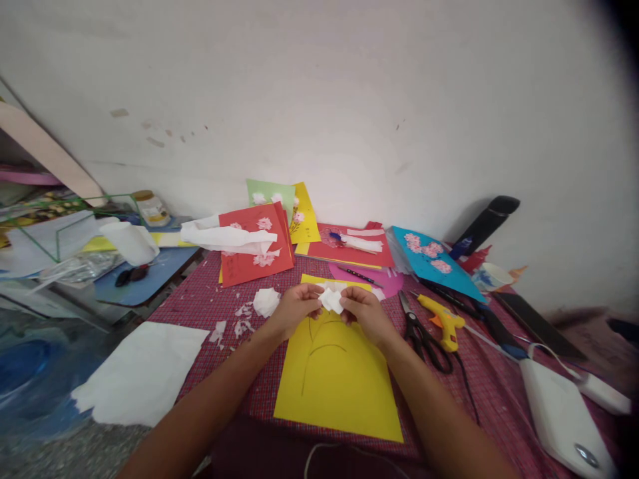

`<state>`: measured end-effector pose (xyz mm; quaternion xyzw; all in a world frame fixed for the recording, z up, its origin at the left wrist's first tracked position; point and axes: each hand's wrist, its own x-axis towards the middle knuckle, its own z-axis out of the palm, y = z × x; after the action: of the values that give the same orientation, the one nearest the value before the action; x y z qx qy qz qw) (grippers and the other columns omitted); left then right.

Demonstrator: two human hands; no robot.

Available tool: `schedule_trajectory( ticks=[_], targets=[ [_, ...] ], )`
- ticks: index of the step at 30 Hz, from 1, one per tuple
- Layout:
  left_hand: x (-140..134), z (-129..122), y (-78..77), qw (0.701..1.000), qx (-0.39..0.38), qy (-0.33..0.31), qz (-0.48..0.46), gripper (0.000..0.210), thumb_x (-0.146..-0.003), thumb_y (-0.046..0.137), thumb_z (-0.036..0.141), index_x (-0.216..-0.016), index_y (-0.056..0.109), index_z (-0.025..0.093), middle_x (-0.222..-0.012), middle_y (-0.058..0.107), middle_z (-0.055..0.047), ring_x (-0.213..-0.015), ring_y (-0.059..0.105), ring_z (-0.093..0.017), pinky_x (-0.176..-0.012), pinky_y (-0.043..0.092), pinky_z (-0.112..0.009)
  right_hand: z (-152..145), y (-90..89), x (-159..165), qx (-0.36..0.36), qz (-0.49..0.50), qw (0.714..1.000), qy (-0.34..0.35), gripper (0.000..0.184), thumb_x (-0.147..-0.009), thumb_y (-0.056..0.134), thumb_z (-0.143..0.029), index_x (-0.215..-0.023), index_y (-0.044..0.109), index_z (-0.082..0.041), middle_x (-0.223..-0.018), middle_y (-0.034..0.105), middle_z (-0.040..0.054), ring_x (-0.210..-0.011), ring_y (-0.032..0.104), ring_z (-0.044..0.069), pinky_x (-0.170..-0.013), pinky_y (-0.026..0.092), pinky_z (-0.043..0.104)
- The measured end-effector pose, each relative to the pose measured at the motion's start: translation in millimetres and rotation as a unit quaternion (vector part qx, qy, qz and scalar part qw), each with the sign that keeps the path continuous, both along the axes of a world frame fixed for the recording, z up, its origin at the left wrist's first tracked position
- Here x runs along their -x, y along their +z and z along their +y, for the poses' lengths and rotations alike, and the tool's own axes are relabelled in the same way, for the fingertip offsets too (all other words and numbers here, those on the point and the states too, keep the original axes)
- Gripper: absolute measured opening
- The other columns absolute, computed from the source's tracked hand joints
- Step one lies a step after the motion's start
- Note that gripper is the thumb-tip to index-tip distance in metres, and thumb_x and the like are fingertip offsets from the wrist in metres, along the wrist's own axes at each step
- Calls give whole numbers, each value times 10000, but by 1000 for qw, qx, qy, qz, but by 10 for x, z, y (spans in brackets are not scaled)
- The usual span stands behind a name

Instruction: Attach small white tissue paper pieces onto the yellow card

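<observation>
Between my two hands is a small folded piece of white tissue paper (330, 299), held above the upper part of a yellow sheet (344, 379). My left hand (302, 307) pinches its left side, and the fingers of my right hand (364, 309) are closed on its right side. Dark curved lines are drawn on the yellow sheet. To the left of my left hand lies a white tissue wad (266, 302) with torn scraps (243, 327) around it. Part of some pale paper shows behind the held piece at the sheet's top edge.
Black scissors (424, 339) and a yellow glue gun (442, 321) with its cord lie at right. A white box (564, 419) sits farther right. A white tissue sheet (144, 372) hangs over the left edge. Red (244, 266) and blue cards (439, 269) with pink-white blossoms stand behind.
</observation>
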<state>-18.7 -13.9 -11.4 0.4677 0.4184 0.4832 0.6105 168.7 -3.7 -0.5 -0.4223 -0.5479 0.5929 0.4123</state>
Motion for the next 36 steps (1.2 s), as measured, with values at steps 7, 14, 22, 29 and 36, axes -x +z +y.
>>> schedule_trajectory(
  ticks=[7,14,22,29,36],
  targets=[
    [50,30,-27,989,-42,10,145,234,-691,577,180,-914,624,128,-681,611,0,-471,502,-76,-454,388,-202,19,-11,-21,-21,-38,996,-75,61,-720,579,-233,-694,552,-185,-463,516,-50,-376,441,95,-386,320,210],
    [3,-44,-15,973,-85,-66,202,231,-743,587,265,-908,690,139,-750,650,-31,-604,557,-109,-533,401,-204,7,7,9,-28,-23,997,-66,89,-734,587,-260,-712,542,-187,-509,482,-64,-380,410,77,-378,284,203],
    [-42,-67,67,993,-29,-84,74,236,-765,632,342,-818,638,112,-578,571,-2,-481,497,-82,-495,391,-203,-70,81,90,-16,-17,1000,-16,170,-739,617,-317,-732,510,-185,-527,487,-69,-389,417,68,-397,306,199],
    [-20,-43,21,993,-35,-47,98,238,-768,628,358,-786,615,121,-604,599,-11,-502,529,-89,-500,408,-199,-90,69,107,-54,-13,998,-14,176,-736,635,-289,-730,484,-196,-543,479,-76,-415,451,76,-421,343,203],
    [-14,-43,5,989,-62,-54,126,245,-785,609,374,-752,617,132,-617,619,-13,-522,547,-99,-522,413,-210,-83,14,106,-58,-54,997,2,217,-707,684,-339,-823,593,-181,-629,538,-46,-479,489,87,-471,383,218]
  ],
)
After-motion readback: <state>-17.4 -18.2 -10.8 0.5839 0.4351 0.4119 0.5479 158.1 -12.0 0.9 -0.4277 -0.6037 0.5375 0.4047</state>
